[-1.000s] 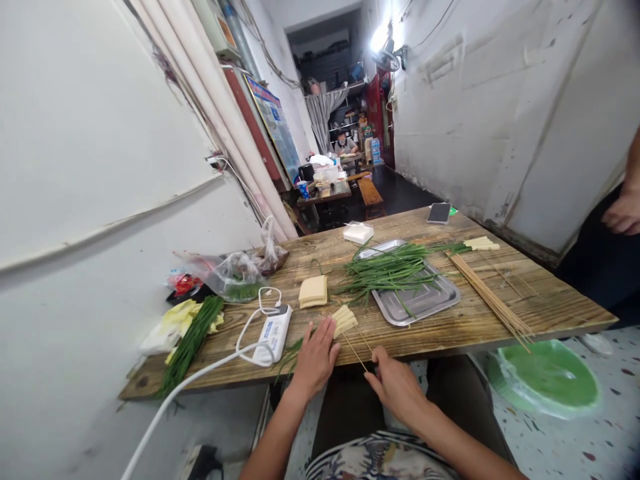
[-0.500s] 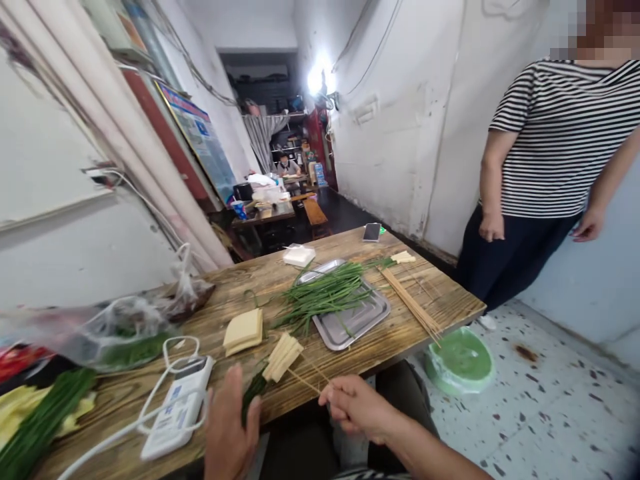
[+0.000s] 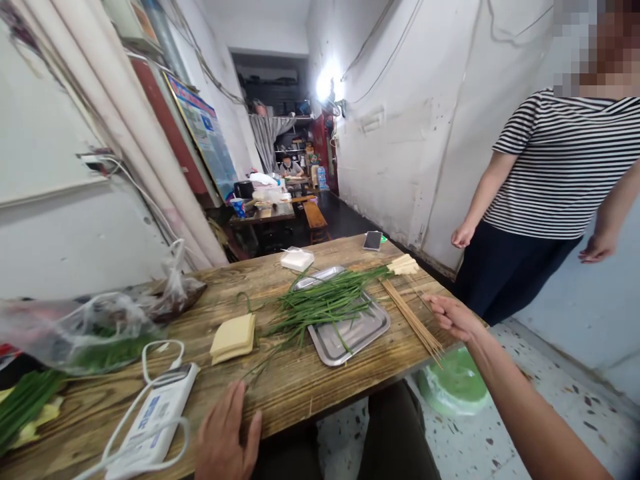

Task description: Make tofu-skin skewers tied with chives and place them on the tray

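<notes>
My right hand (image 3: 454, 317) is stretched over the table's right end, fingers pinched on the thin ends of bamboo skewers. At the far ends of these skewers are pale rolled tofu sheets (image 3: 403, 265) with green chives, at the far right corner. My left hand (image 3: 227, 433) rests at the near table edge, fingers extended, holding nothing. Ahead of it is a stack of square tofu sheets (image 3: 233, 339). Loose chives (image 3: 320, 300) lie across a metal tray (image 3: 357, 348) in the middle. Bare bamboo skewers (image 3: 411, 317) lie between the tray and my right hand.
A white power strip (image 3: 155, 423) with its cable lies left of my left hand. Plastic bags (image 3: 115, 327) and more chives (image 3: 30, 403) are at the left. A phone (image 3: 373, 241) and white box (image 3: 297, 259) sit farther back. Beside a green basin (image 3: 455, 383) stands a person (image 3: 565, 173).
My right hand has moved from the near edge to the far right, carrying the skewered tofu rolls onto the table's far corner. My left hand has settled at the edge, still open.
</notes>
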`<action>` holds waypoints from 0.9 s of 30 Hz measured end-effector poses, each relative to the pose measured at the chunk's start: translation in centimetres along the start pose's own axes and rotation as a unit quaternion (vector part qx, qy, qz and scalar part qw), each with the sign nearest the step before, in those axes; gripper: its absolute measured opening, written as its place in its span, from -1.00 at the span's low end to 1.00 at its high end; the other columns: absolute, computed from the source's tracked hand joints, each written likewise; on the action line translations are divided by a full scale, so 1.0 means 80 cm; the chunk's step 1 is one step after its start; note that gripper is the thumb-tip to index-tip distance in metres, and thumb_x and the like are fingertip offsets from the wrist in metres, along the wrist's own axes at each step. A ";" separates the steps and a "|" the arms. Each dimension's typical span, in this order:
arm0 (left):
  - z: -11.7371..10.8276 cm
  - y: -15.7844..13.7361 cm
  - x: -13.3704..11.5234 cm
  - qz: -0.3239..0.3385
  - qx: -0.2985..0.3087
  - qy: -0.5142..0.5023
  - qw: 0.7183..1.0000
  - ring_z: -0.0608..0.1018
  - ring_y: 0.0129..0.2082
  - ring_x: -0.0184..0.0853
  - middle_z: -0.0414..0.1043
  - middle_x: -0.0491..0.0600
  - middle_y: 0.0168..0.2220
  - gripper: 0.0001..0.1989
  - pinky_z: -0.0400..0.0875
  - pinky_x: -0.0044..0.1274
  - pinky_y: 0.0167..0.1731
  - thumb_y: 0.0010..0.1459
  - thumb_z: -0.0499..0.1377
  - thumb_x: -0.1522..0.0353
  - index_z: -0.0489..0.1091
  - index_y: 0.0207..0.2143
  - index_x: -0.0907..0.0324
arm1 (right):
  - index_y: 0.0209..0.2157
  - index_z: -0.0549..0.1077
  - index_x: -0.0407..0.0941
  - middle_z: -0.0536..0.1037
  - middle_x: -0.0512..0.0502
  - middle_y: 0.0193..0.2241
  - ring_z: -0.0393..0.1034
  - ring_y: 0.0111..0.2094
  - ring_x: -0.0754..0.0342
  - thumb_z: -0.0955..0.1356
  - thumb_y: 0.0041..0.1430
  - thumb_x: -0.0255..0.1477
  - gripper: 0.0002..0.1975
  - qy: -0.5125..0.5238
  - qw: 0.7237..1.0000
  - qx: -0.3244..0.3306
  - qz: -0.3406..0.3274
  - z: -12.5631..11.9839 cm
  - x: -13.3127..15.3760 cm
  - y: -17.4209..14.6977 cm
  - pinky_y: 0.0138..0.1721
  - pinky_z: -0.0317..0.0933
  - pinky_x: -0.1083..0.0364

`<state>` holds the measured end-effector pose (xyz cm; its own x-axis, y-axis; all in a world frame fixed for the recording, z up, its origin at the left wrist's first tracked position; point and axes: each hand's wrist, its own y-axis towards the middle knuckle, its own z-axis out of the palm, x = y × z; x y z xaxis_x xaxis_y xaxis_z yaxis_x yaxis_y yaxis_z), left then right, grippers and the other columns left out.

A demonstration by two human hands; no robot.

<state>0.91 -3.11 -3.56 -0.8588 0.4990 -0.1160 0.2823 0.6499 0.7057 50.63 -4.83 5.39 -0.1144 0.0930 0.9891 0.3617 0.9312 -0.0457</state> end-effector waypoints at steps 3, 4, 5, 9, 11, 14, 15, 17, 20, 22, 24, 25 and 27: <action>-0.002 0.000 -0.002 0.013 0.018 0.012 1.000 0.36 0.12 -0.06 0.30 0.13 0.14 -0.37 0.16 -0.19 0.11 0.22 0.01 0.24 -0.07 0.31 0.09 | -0.39 0.40 -0.15 0.17 0.12 -0.67 -0.02 -0.74 0.24 0.18 0.19 -0.19 -0.66 -0.240 0.969 -0.061 -0.001 -0.011 -0.017 0.035 -0.69 -0.03 0.19; -0.002 0.000 -0.002 0.018 0.027 0.018 0.999 0.37 0.11 -0.07 0.30 0.12 0.14 -0.39 0.17 -0.21 0.11 0.22 0.01 0.25 -0.04 0.30 0.09 | -0.45 0.39 -0.15 0.20 0.09 -0.68 0.03 -0.73 0.21 0.18 0.20 -0.21 -0.65 -0.300 0.951 -0.072 0.002 -0.013 -0.021 0.042 -0.67 0.00 0.17; -0.002 0.000 -0.003 0.022 0.036 0.024 0.999 0.37 0.11 -0.09 0.31 0.12 0.14 -0.41 0.17 -0.22 0.10 0.22 0.01 0.26 -0.02 0.29 0.09 | -0.52 0.38 -0.15 0.22 0.05 -0.70 0.10 -0.71 0.18 0.20 0.19 -0.22 -0.65 -0.341 0.937 -0.079 0.005 -0.015 -0.023 0.046 -0.63 0.03 0.15; -0.003 0.000 -0.003 0.030 0.061 0.036 0.997 0.38 0.11 -0.11 0.30 0.08 0.15 -0.47 0.17 -0.25 0.09 0.22 0.02 0.26 0.09 0.24 0.08 | -0.62 0.36 -0.16 0.38 -0.20 -0.62 0.36 -0.50 -0.04 0.31 0.14 -0.30 -0.68 -0.473 0.872 -0.128 0.000 -0.019 -0.014 0.039 -0.49 0.07 0.06; -0.002 0.000 -0.003 0.028 0.060 0.034 0.997 0.37 0.12 -0.10 0.31 0.09 0.15 -0.49 0.16 -0.24 0.10 0.21 0.04 0.25 0.14 0.21 0.10 | -0.56 0.41 -0.18 0.46 -0.32 -0.49 0.41 -0.37 -0.12 0.26 0.20 -0.34 -0.69 -0.579 0.798 -0.163 -0.040 -0.012 -0.004 0.024 -0.43 0.09 0.04; 0.000 -0.001 -0.001 0.033 0.056 0.027 0.998 0.38 0.11 -0.10 0.33 0.09 0.13 -0.54 0.15 -0.23 0.11 0.20 0.05 0.25 0.22 0.15 0.12 | -0.45 0.48 -0.17 0.51 -0.28 -0.36 0.42 -0.30 -0.08 0.22 0.25 -0.38 -0.72 -0.632 0.755 -0.120 -0.129 0.017 0.005 0.002 -0.36 0.15 0.06; 0.001 -0.001 0.000 0.037 0.057 0.024 0.997 0.39 0.11 -0.11 0.35 0.08 0.12 -0.56 0.15 -0.23 0.11 0.20 0.06 0.25 0.24 0.13 0.12 | -0.41 0.49 -0.16 0.52 -0.24 -0.36 0.41 -0.31 -0.05 0.23 0.25 -0.38 -0.73 -0.615 0.768 -0.080 -0.158 0.031 0.005 -0.004 -0.33 0.17 0.08; 0.001 -0.002 0.000 0.040 0.068 0.020 0.997 0.40 0.10 -0.13 0.37 0.07 0.10 -0.59 0.16 -0.25 0.12 0.19 0.07 0.27 0.28 0.10 0.11 | -0.37 0.51 -0.14 0.52 -0.17 -0.37 0.40 -0.32 0.01 0.23 0.26 -0.37 -0.73 -0.569 0.794 0.010 -0.215 0.067 0.002 -0.011 -0.28 0.19 0.11; -0.002 -0.002 -0.003 0.028 0.083 0.016 0.996 0.43 0.07 -0.15 0.41 0.06 0.06 -0.62 0.18 -0.25 0.12 0.19 0.09 0.30 0.33 0.06 0.12 | -0.34 0.52 -0.15 0.51 -0.15 -0.35 0.38 -0.28 0.02 0.22 0.27 -0.41 -0.74 -0.512 0.805 0.092 -0.285 0.136 -0.005 -0.014 -0.20 0.20 0.10; -0.006 0.001 -0.006 0.008 0.087 0.008 0.996 0.43 0.07 -0.17 0.42 0.05 0.06 -0.64 0.19 -0.24 0.12 0.19 0.09 0.31 0.35 0.04 0.12 | -0.34 0.52 -0.16 0.50 -0.15 -0.36 0.36 -0.28 0.01 0.21 0.28 -0.43 -0.73 -0.483 0.804 0.129 -0.320 0.189 -0.005 -0.017 -0.19 0.19 0.09; -0.010 0.005 -0.009 -0.012 0.101 -0.011 0.995 0.43 0.08 -0.18 0.42 0.04 0.05 -0.66 0.21 -0.24 0.12 0.21 0.07 0.32 0.37 0.03 0.10 | -0.36 0.52 -0.16 0.50 -0.14 -0.39 0.34 -0.30 0.02 0.21 0.29 -0.43 -0.72 -0.451 0.801 0.175 -0.352 0.248 0.001 -0.019 -0.21 0.19 0.09; -0.012 0.008 -0.010 -0.022 0.107 -0.023 0.994 0.43 0.08 -0.18 0.43 0.04 0.04 -0.68 0.22 -0.23 0.11 0.21 0.06 0.32 0.39 0.01 0.09 | -0.35 0.52 -0.15 0.50 -0.13 -0.39 0.33 -0.30 0.03 0.21 0.30 -0.43 -0.73 -0.433 0.799 0.197 -0.369 0.279 0.006 -0.020 -0.21 0.19 0.10; -0.016 0.014 -0.012 -0.043 0.113 -0.047 0.992 0.44 0.05 -0.19 0.45 0.05 0.01 -0.71 0.26 -0.22 0.08 0.24 0.04 0.33 0.42 -0.04 0.09 | -0.26 0.52 -0.15 0.51 -0.15 -0.32 0.32 -0.25 0.04 0.21 0.30 -0.45 -0.75 -0.399 0.791 0.221 -0.407 0.341 0.019 -0.019 -0.18 0.18 0.09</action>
<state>1.52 -3.58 -1.76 -0.8435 0.4802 -0.2407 0.3076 0.7992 0.5163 24.69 3.47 3.13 -0.7543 -0.5729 0.3206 -0.4720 0.8127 0.3417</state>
